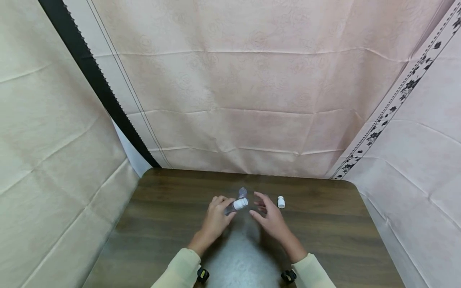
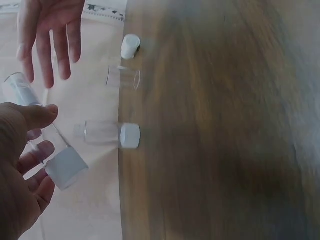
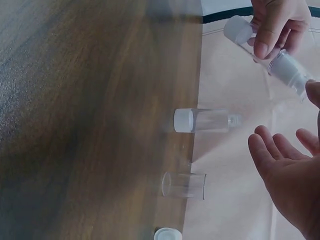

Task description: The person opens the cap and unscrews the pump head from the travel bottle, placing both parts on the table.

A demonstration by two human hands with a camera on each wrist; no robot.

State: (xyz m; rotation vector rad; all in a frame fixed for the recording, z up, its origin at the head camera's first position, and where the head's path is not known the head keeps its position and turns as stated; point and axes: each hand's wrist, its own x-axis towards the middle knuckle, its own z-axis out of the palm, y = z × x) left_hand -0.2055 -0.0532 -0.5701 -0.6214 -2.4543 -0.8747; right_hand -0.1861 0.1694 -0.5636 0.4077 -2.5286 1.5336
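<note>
We see the left hand gripping a tilted clear bottle over the table, the right hand near it, relaxed and holding nothing; beyond, we find a white piece, a clear cylinder, an upright second bottle

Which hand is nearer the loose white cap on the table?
Right. The right hand is just left of the loose white cap, apart from it; the left hand is farther left, holding a clear bottle.

Left hand gripping white-ended bottle, right hand near it, white piece on wooden table
</note>
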